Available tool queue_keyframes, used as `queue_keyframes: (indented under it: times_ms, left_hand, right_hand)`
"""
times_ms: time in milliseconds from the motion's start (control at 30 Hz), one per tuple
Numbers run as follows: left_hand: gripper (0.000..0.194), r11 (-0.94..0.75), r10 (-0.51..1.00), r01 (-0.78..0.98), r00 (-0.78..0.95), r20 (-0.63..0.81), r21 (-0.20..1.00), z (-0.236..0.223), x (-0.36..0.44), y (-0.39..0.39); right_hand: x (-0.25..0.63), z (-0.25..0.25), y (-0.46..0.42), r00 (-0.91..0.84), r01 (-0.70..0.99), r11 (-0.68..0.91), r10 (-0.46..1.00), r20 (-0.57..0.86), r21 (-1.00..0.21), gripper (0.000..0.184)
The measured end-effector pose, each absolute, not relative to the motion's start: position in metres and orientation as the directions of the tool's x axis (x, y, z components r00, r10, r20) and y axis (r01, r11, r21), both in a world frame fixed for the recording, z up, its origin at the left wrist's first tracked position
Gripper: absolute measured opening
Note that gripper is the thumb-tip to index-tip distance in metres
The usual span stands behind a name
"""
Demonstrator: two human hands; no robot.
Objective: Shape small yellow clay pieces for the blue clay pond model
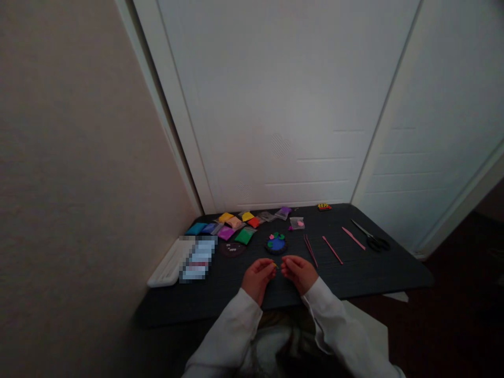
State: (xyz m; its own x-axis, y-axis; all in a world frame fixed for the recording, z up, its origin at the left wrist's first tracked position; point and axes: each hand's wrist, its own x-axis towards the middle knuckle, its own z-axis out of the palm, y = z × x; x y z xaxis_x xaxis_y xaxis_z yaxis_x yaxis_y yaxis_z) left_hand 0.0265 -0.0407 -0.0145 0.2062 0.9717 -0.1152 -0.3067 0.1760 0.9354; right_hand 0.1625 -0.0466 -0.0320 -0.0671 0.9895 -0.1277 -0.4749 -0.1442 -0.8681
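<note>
My left hand [258,277] is closed in a pinch on a small yellow bit of modelling clay [275,266] above the table's near side. Close beside it, my right hand [301,273] has its thumb and fingers pressed together; whatever it may hold is too small to make out. Just beyond both hands sits a round clay pond model [277,244] with a dark rim, a blue middle, green pieces and a pink piece. A dark round disc [232,249] lies to its left.
Packets of coloured clay, including a green one [244,235], lie at the back left. A white tray [162,274] stands at the left edge. Tweezers [311,251], pink tools [333,250] and scissors [374,240] lie rightwards. A red-and-yellow piece [324,207] is at the back.
</note>
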Motion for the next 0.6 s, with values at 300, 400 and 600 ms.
queue_keyframes:
  times_ms: [300, 400, 600]
  left_hand:
    - [0.026, 0.026, 0.989, -0.129, 0.146, -0.007, 0.991, -0.022, 0.026, -0.036]
    - [0.026, -0.016, 0.99, -0.069, 0.142, 0.026, 0.997, -0.022, 0.026, -0.036]
    - [0.026, -0.076, 0.986, 0.031, 0.153, 0.07, 0.997, -0.019, 0.028, -0.038]
  right_hand:
    - [0.161, -0.028, -0.046, -0.093, -0.49, -0.162, 0.987, -0.133, -0.857, 0.027]
    - [0.162, -0.024, -0.048, -0.124, -0.48, -0.184, 0.982, -0.142, -0.858, 0.027]
    - [0.158, -0.024, -0.051, -0.146, -0.407, -0.18, 0.981, -0.131, -0.896, 0.026]
